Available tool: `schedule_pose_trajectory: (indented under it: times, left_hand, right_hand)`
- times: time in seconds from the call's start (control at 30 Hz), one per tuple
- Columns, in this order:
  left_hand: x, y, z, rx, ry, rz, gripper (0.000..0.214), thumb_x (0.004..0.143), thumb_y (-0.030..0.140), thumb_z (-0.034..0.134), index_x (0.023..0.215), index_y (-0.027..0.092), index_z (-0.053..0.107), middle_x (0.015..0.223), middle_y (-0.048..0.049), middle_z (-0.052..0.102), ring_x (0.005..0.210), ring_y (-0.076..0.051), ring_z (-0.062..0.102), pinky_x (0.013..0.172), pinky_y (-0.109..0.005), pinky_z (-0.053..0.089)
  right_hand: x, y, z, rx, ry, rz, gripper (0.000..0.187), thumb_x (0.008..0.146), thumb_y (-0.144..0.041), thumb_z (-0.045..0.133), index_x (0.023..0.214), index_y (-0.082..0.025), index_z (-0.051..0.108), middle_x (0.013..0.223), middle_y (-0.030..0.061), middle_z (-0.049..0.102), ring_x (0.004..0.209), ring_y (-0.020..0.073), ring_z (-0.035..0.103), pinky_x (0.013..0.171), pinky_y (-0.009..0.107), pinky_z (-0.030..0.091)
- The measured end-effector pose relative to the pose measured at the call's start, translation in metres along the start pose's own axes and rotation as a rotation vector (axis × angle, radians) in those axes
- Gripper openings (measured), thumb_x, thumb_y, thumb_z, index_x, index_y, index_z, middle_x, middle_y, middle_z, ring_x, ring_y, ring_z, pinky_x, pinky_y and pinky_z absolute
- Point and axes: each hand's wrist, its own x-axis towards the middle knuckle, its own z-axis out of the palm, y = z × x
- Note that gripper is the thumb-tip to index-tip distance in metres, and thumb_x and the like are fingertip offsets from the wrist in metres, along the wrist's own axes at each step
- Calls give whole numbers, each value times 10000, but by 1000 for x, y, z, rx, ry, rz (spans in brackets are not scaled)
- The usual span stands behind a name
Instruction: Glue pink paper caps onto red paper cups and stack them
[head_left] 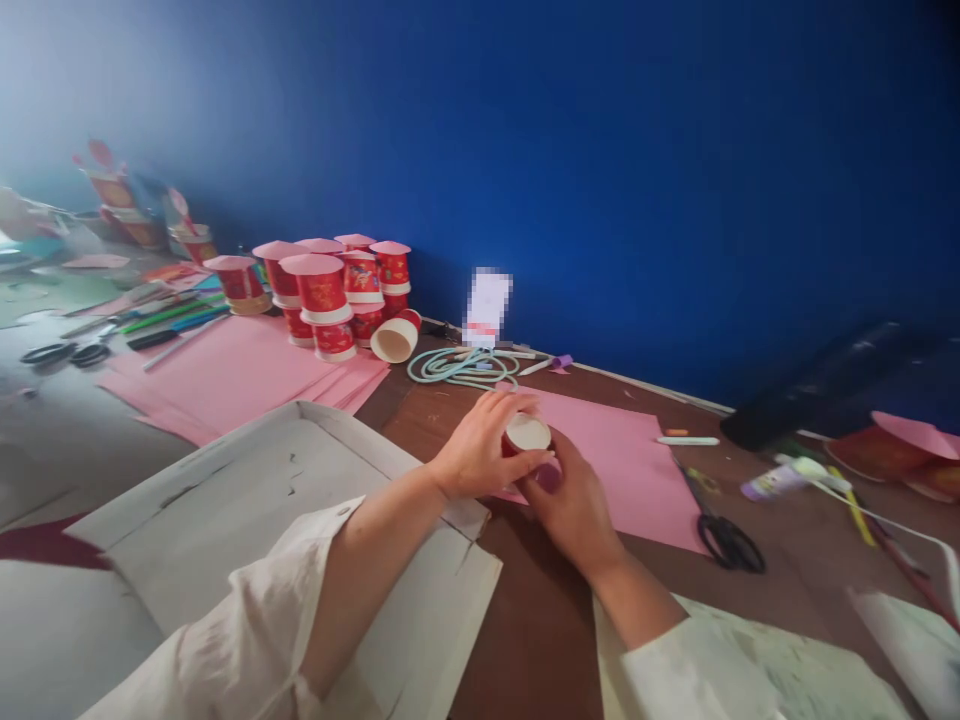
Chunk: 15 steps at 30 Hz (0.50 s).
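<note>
A small red paper cup (529, 433) with a pale round end facing up is held between both my hands. My left hand (480, 445) curls around its left side, thumb across the front. From the right and below, my right hand (574, 515) closes on the same cup. Most of the cup's wall is hidden by my fingers. Just beyond and beneath my hands lies a sheet of pink paper (634, 465) on the brown table (525, 590). Black-handled scissors (729, 543) rest at the paper's right corner.
Stacked red cups with pink paper tops (315, 290) stand back left, beside a tipped cup (396, 337). A coiled pale cable (461, 367) lies before a blurred-out phone (487, 305). Pink sheets (240, 370), grey cardboard (277, 480) and a glue stick (776, 480) lie around.
</note>
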Motion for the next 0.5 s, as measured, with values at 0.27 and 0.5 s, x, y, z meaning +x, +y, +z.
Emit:
schedule_pose_trajectory:
  times: [0.27, 0.5]
  left_hand:
    - [1, 6, 2, 36, 17, -84, 522, 733, 300, 678, 1210, 211, 485, 1171, -57, 613, 1127, -229, 534, 1005, -394, 410]
    - [3, 11, 0, 73, -14, -159, 501, 734, 299, 653, 1204, 237, 490, 1124, -50, 626, 1106, -237, 543, 997, -415, 408]
  right_hand:
    - [7, 14, -46, 127, -203, 69, 609, 753, -377, 743, 1311, -248, 538, 1361, 74, 551, 1227, 267, 522, 1026, 420, 420]
    - [15, 62, -118, 99, 130, 413, 436, 828, -477, 619, 1115, -151, 652, 978, 116, 712, 887, 240, 689, 742, 377, 576]
